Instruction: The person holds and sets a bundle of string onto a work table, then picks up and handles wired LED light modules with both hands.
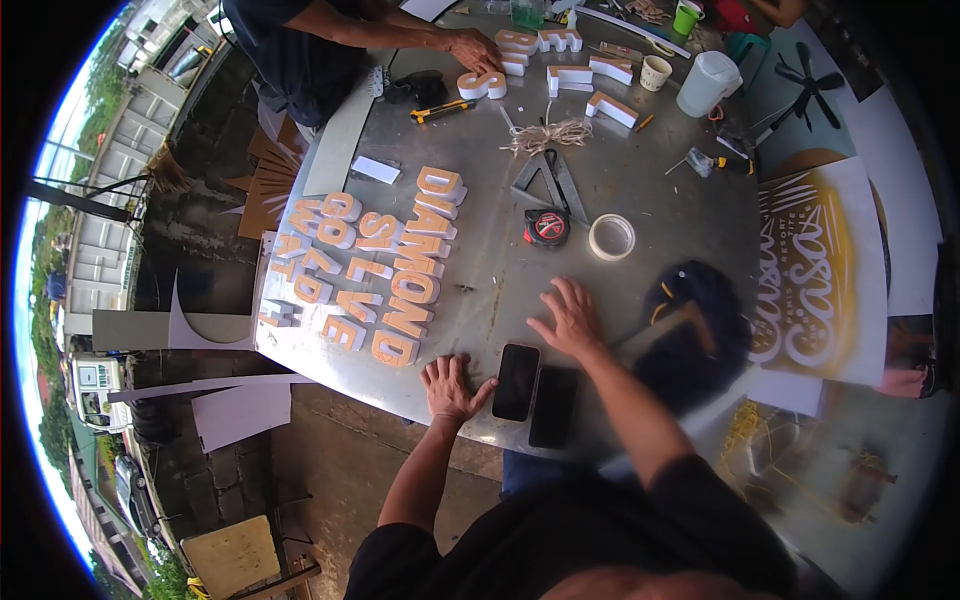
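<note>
My left hand point(455, 390) lies flat on the metal table point(440, 310), fingers spread, its thumb beside a dark phone point(516, 382). A second phone point(553, 407) lies right of the first. Farther right, my right hand point(568, 316) rests on the tabletop with its fingers apart and nothing held, below a roll of tape point(612, 237) and a red-black tape measure point(547, 228). Rows of block letters with tan faces and white sides point(408, 290) stand left of my hands. A metal square point(570, 190) lies behind the tape measure.
A co-worker's hand point(475, 50) touches more block letters point(515, 50) at the far side. Near them are a yellow cutter point(442, 111), twine point(548, 136), a cup point(655, 73) and a pitcher point(709, 83). A dark cap point(695, 335) lies right.
</note>
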Demonstrator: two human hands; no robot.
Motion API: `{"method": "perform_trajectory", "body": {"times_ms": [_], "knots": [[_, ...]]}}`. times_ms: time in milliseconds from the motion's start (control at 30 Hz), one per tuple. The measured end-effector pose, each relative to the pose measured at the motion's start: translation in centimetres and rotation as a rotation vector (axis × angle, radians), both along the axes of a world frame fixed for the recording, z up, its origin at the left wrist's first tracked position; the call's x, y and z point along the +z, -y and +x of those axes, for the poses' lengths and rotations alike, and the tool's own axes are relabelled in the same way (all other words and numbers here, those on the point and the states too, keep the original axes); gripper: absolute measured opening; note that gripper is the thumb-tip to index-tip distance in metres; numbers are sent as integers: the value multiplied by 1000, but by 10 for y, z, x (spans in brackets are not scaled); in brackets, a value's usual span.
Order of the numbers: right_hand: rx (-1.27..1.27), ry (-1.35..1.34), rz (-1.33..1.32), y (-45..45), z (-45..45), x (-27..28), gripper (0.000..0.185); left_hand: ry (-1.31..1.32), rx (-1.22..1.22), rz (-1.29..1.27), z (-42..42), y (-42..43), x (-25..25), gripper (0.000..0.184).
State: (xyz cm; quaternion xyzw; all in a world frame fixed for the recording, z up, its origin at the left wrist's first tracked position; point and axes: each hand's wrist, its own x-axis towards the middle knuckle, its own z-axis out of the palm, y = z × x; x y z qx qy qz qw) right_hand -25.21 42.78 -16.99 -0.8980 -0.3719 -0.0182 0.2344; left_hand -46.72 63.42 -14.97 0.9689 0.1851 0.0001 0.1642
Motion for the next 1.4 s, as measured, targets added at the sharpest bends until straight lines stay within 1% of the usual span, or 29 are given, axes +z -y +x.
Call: {"method": "perform_trajectory", "body": {"times_ms": [233,333,400,833,900,1067,1100,1167,1267,1333,1400], "knots": [[2,-2,-5,0,0,1,54,-9,-4,10,1,0,1,83],[-1,4,-3,-1,0,0,54,35,-4,-12,1,0,1,82],[-5,6,-5,0,0,1,54,-1,-1,-24,1,0,2,82],[1,10,14,1,-3,2,53,1,1,5,-2,1,0,80],[-5,37,23,0,0,2,53,2,-4,-12,-1,0,0,83],[-5,9,5,-1,-3,1,55,19,-12,39,-1,1,1,82],[-2,4,-10,2,-2,0,56,22,9,26,-4,-1,-13,82],[-28,9,-42,4,-6,1,58,55,6,-23,-4,-1,-13,83],[-25,-10,-87,3,-4,5,59,32,-25,50,-4,-2,-13,83],[-10,-55,-97,3,-4,8,60,47,-28,59,-8,-2,-16,83],[-20,-36,-91,2,-5,9,60,56,-12,46,-6,-3,-20,83]]}}
